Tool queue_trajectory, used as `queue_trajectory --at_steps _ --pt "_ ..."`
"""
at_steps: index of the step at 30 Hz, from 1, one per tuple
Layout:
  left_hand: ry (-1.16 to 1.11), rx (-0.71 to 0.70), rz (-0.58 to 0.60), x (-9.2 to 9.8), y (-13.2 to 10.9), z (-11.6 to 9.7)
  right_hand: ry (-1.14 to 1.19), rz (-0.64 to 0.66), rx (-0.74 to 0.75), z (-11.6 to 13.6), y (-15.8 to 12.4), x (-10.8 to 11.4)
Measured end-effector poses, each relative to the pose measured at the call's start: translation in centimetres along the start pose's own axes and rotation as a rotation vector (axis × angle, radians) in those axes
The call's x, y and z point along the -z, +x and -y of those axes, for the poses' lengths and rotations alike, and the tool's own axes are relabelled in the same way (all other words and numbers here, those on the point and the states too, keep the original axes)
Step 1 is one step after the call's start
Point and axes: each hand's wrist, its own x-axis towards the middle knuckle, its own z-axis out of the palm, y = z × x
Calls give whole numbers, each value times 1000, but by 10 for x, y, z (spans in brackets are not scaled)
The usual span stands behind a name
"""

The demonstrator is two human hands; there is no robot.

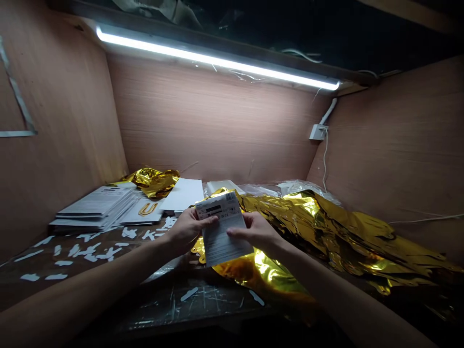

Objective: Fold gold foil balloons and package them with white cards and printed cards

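A white printed card with a barcode is held upright over the worktop between both hands. My left hand grips its left edge, thumb across the front. My right hand pinches its right edge with the fingers closed on it. Folded gold foil hangs just behind and below the card, touching it. Whether the hands also grip that foil is hidden by the card.
A big heap of gold foil fills the right side. A stack of printed cards lies at left, with white sheets, a crumpled gold foil piece and white paper strips. Wooden walls enclose the bench; a light bar runs overhead.
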Motion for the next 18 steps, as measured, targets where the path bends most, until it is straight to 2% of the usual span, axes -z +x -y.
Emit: queue_trajectory --at_steps 3,6,9,15,18 --pt "-102 -37 -105 -9 -4 1 46 -33 -82 -12 -22 -14" --pt "-145 -35 -146 -14 -6 2 91 -170 -11 -20 -32 -30" --pt "-128 -15 -137 -13 -7 -2 22 -215 39 -19 -33 -37" --pt "60 -20 -66 9 0 -20 -82 -208 -14 -10 -41 -28" --pt "87 -37 -37 12 2 -20 -48 -340 8 -14 -46 -27"
